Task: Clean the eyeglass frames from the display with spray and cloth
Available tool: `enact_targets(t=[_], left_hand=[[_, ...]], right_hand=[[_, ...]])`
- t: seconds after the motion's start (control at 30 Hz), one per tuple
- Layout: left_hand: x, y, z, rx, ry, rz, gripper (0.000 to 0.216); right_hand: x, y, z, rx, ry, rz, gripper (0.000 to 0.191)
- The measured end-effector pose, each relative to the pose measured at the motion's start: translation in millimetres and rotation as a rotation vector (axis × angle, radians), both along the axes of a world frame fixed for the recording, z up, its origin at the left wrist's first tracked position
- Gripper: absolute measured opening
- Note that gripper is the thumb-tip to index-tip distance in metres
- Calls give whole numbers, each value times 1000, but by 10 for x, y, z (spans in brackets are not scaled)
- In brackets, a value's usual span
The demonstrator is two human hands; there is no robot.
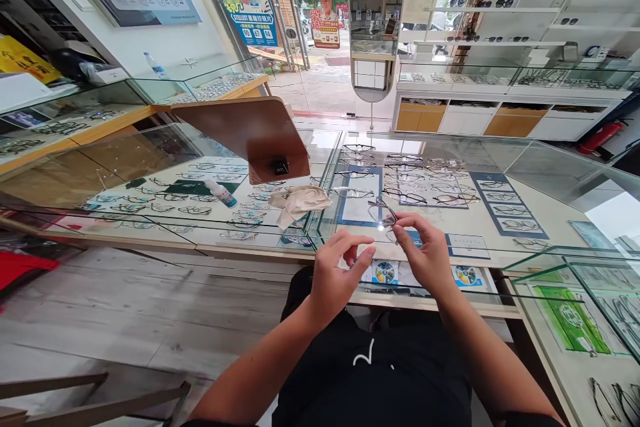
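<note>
A pair of eyeglasses [380,212] is pinched by its right side between the thumb and fingers of my right hand [425,250], above the glass counter. Light glints off one lens. My left hand [340,267] is just left of the glasses, apart from them, its thumb and curled fingers separated with nothing visible between them. On the countertop to the left lies a crumpled beige cloth [300,205]. Farther left, a small clear bottle with a blue lower part [220,192] lies on its side. Behind the cloth stands a tilted brown panel [250,130].
The glass display counter [430,257] holds several rows of eyeglass frames below its top. A second glass case [540,300] stands close on the right. A wooden chair part [100,407] is at lower left. A tall mirror [373,80] stands beyond the counter.
</note>
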State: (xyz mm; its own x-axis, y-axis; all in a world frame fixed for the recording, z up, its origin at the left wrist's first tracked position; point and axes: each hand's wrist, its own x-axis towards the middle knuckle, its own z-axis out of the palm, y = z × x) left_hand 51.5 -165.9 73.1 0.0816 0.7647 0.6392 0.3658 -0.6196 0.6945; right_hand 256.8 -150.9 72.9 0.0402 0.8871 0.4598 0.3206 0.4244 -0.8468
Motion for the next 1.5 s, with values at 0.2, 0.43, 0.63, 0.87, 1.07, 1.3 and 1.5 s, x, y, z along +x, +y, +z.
enact_targets(t=[0.2, 0.43, 0.63, 0.87, 1.07, 1.3, 1.5], left_hand=[[248, 147, -132, -451, -367, -84, 36], [249, 253, -113, -611, -485, -121, 41], [-42, 719, 258, -441, -65, -101, 34], [-279, 1942, 889, -203, 828, -66, 17], [-172, 2575, 611, -304, 1319, -91, 21], [-190, 2743, 329, -323, 1379, -51, 26], [-260, 2835, 308, -329, 1376, -42, 26]], right_hand=[[-287, -69, -176, 249, -127, -102, 13], [-337, -83, -173, 264, -172, -92, 26], [-110, -36, -97, 219, -161, -96, 11], [596, 339, -528, -209, -114, -105, 65], [704, 401, -719, -312, 17, -85, 68], [671, 359, -702, -328, 80, -75, 66], [673, 367, -702, -338, 78, -65, 65]])
